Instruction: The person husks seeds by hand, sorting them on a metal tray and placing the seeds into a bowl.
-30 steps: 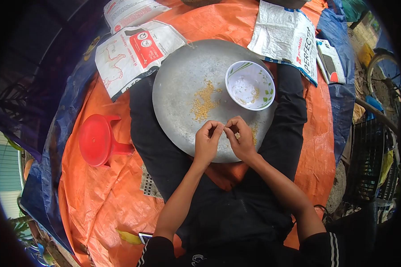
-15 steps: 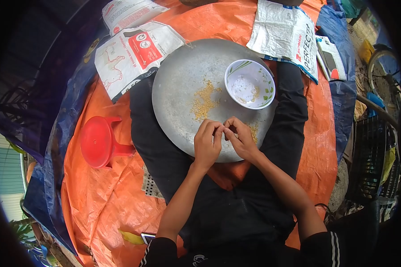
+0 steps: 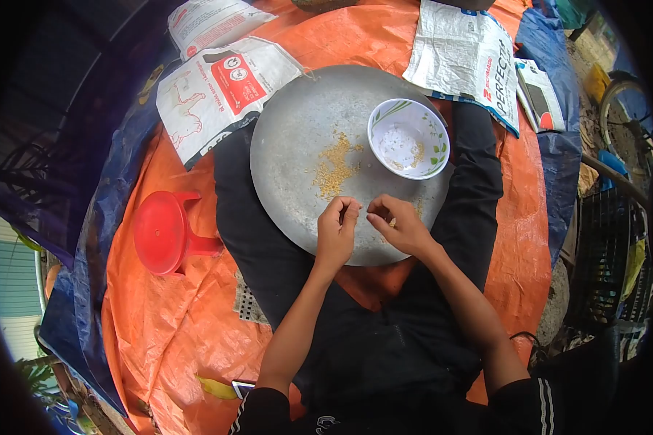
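A round grey metal tray (image 3: pixel 290 145) lies between the legs, with a loose patch of yellow-brown grains (image 3: pixel 334 168) near its middle. On its right part stands a white bowl (image 3: pixel 408 139) with a green leaf pattern and some pale bits inside. My left hand (image 3: pixel 339 225) is over the tray's near edge, thumb and fingertips pinched together on something too small to make out. Just right of it, my right hand (image 3: pixel 399 223) has curled fingers closed on something I cannot make out. A small gap separates the fingertips.
A red plastic stool (image 3: pixel 159 232) lies tipped on the orange tarp (image 3: pixel 189 312) at the left. Printed sacks (image 3: pixel 225 90) lie at the upper left and another sack (image 3: pixel 461 58) at the upper right. A black crate (image 3: pixel 602 254) stands far right.
My right hand has moved slightly right, away from my left hand, so the fingertips that met before are now apart. The tray, bowl and grains look the same.
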`<action>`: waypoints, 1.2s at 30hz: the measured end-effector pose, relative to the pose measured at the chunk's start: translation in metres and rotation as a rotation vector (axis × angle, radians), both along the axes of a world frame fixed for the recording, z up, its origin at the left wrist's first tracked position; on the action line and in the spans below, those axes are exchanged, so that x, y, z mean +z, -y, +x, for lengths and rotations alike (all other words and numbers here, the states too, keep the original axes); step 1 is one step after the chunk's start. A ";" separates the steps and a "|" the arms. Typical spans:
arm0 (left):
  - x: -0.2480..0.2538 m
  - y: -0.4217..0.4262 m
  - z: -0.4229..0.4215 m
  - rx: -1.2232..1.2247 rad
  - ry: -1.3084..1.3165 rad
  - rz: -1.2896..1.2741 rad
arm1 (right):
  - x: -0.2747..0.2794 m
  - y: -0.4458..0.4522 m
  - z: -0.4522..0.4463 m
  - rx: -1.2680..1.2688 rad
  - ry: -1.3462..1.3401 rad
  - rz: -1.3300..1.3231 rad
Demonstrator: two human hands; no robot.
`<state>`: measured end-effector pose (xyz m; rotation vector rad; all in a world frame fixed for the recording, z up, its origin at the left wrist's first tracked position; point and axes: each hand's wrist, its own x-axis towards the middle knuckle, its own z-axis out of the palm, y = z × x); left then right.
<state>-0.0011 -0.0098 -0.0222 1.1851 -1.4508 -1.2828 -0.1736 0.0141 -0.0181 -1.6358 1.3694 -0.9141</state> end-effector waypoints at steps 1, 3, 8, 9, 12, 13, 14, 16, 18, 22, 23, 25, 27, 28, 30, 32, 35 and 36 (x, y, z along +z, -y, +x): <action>0.000 0.000 0.000 -0.010 0.050 -0.011 | -0.001 0.001 0.001 -0.068 0.160 -0.016; 0.004 -0.001 -0.002 -0.017 0.096 -0.086 | 0.001 0.001 0.003 -0.080 0.175 -0.047; 0.005 -0.003 -0.007 -0.035 0.206 -0.292 | -0.004 0.000 0.006 -0.088 0.208 -0.047; 0.006 -0.004 -0.007 -0.046 0.213 -0.267 | -0.002 0.000 0.007 -0.089 0.197 -0.039; 0.008 -0.003 -0.006 -0.067 0.222 -0.235 | 0.000 0.000 0.006 -0.072 0.192 -0.035; 0.009 -0.003 -0.005 -0.076 0.223 -0.227 | -0.001 0.001 0.005 -0.054 0.195 -0.039; 0.010 -0.002 -0.004 -0.077 0.225 -0.227 | -0.001 0.002 0.004 -0.054 0.198 -0.039; 0.014 -0.001 -0.001 -0.118 0.191 -0.140 | -0.003 0.002 0.002 -0.033 0.185 -0.071; 0.014 0.002 0.003 -0.146 0.230 -0.131 | -0.002 0.002 -0.002 0.001 0.183 -0.057; 0.017 0.002 0.007 -0.209 0.273 -0.105 | 0.004 0.000 -0.009 0.108 0.117 -0.037; 0.016 0.002 0.008 -0.209 0.274 -0.104 | 0.005 0.000 -0.010 0.109 0.118 -0.036; 0.013 0.003 0.008 -0.260 0.290 -0.126 | 0.008 0.000 -0.012 0.154 0.095 -0.003; 0.010 0.004 0.009 -0.289 0.297 -0.122 | 0.008 0.000 -0.013 0.162 0.087 -0.008; 0.008 0.005 0.010 -0.318 0.304 -0.119 | 0.008 0.001 -0.013 0.171 0.079 -0.014; 0.008 0.005 0.010 -0.328 0.309 -0.105 | 0.008 0.001 -0.014 0.176 0.071 -0.012; 0.008 0.005 0.010 -0.339 0.313 -0.090 | 0.009 0.001 -0.014 0.181 0.062 -0.011; 0.010 0.005 0.011 -0.368 0.306 0.006 | 0.010 0.001 -0.015 0.193 0.082 0.012; 0.010 0.005 0.011 -0.366 0.279 0.032 | 0.011 0.002 -0.015 0.193 0.089 0.015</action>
